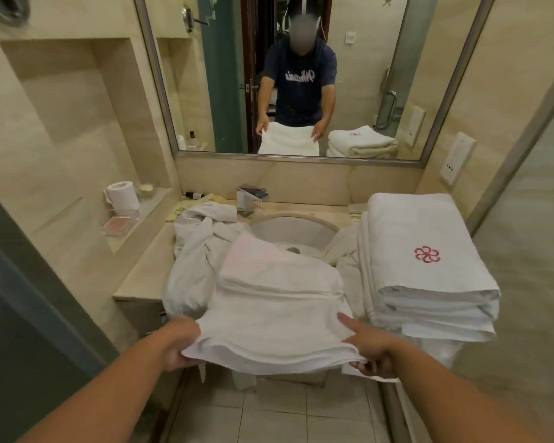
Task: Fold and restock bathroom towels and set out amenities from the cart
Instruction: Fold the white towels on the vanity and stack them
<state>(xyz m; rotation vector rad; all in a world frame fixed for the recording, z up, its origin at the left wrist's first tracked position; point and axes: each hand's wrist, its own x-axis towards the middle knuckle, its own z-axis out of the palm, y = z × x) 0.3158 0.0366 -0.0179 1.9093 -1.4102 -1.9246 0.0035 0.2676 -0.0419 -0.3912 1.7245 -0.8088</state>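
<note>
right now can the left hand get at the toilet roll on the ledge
Probably not yet: the left hand grips the folded towel. Once it lets go, the way to the toilet roll looks open along the bare counter.

Your left hand [179, 343] grips the white towel [279, 311] at its 7 o'clock corner, and your right hand [370, 346] pinches the 5 o'clock corner. The towel drapes over the sink [293, 231] front. A folded stack [426, 251] sits at 2 o'clock, crumpled linen [199, 251] at 10.

Both arms are reaching forward; the left grip [179, 345] and right grip [370, 351] are each pinching the towel [275, 314] edge, right pointer finger straight
</note>
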